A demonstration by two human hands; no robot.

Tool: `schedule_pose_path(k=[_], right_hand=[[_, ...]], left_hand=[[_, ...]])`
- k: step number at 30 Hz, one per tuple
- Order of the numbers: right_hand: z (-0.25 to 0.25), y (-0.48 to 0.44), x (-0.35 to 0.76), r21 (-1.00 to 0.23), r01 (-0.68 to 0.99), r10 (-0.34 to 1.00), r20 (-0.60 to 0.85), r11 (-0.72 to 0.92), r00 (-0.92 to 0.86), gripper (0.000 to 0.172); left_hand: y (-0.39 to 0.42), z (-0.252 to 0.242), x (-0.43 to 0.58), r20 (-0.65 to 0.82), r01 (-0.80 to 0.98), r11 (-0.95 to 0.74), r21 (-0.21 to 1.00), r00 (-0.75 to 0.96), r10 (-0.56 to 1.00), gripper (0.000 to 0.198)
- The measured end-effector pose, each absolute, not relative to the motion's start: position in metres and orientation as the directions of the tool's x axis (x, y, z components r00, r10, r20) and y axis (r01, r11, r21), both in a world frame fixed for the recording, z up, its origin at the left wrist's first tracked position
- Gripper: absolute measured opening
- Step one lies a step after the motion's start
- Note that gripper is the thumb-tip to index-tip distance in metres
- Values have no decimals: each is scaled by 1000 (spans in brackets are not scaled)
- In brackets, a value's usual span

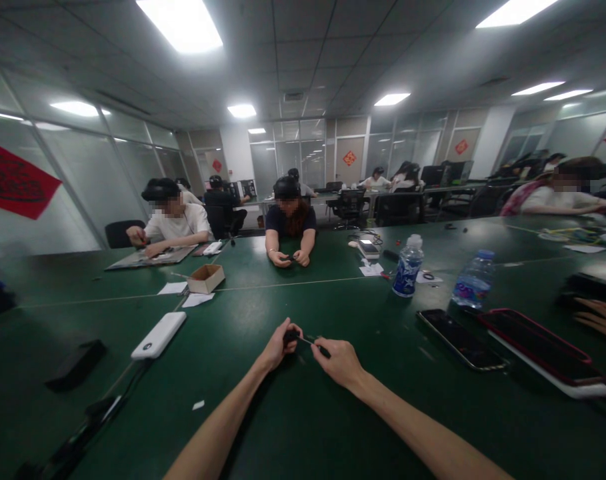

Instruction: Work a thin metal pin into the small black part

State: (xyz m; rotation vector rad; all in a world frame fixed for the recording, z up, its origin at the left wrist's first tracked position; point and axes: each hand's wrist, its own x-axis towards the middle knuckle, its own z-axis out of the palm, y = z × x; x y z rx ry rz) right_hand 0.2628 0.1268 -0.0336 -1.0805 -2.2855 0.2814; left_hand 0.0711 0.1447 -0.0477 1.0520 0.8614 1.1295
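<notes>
Over the green table [303, 427], my left hand [277, 345] is closed around a small black object [291, 335], mostly hidden by the fingers, so its kind is unclear. My right hand [340, 360] pinches a thin screwdriver [305, 340] with a dark handle and a metal shaft. The shaft points left towards the black object; whether its tip touches is too small to tell. Both hands are close together, just above or resting at the table's middle.
A white power bank [159, 335] with a cable and a black box [76, 365] lie left. A cardboard box [205, 279] stands farther back. To the right are two bottles [408, 267] and phones [460, 339]. A person [290, 227] sits opposite; another person's hand [600, 319] rests far right.
</notes>
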Motion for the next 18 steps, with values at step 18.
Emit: schedule_pose_path(k=[18], right_hand=[[-41,129,262,-363,591,687,492,721,-535,27]], left_hand=[[148,-49,66,57,-417,37,908,211,976,30]])
